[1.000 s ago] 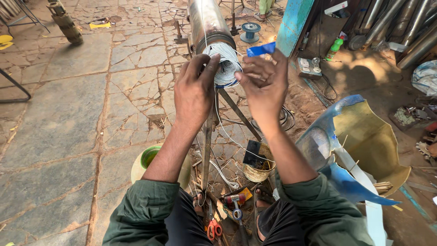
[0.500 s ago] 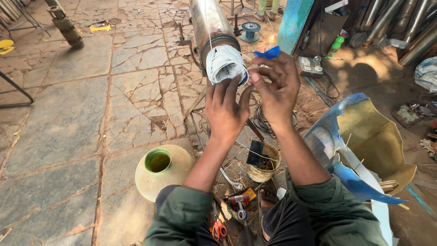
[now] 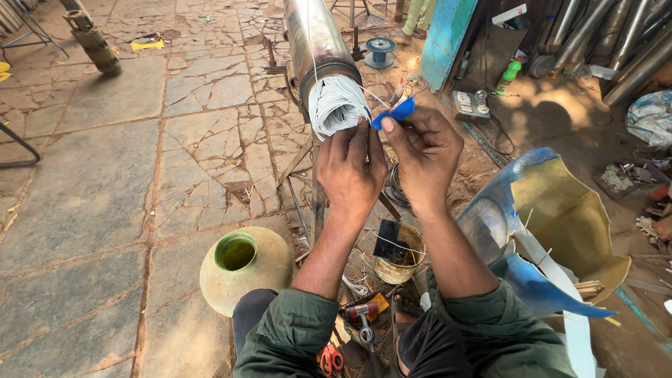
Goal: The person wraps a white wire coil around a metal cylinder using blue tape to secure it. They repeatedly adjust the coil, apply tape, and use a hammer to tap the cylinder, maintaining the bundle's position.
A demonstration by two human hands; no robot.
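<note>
A green-mouthed clay pot sits near a small bucket.

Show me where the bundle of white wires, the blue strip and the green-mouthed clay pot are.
white wires [image 3: 337,105], head view, on the middle of the bundle at the metal tube's end.
blue strip [image 3: 394,113], head view, on its middle, above the fingers pinching it.
clay pot [image 3: 269,269], head view, on its rounded shoulder.

A cracked stone floor is carrying a clay pot, a small bucket, a wire spool, and what may be pliers.
</note>
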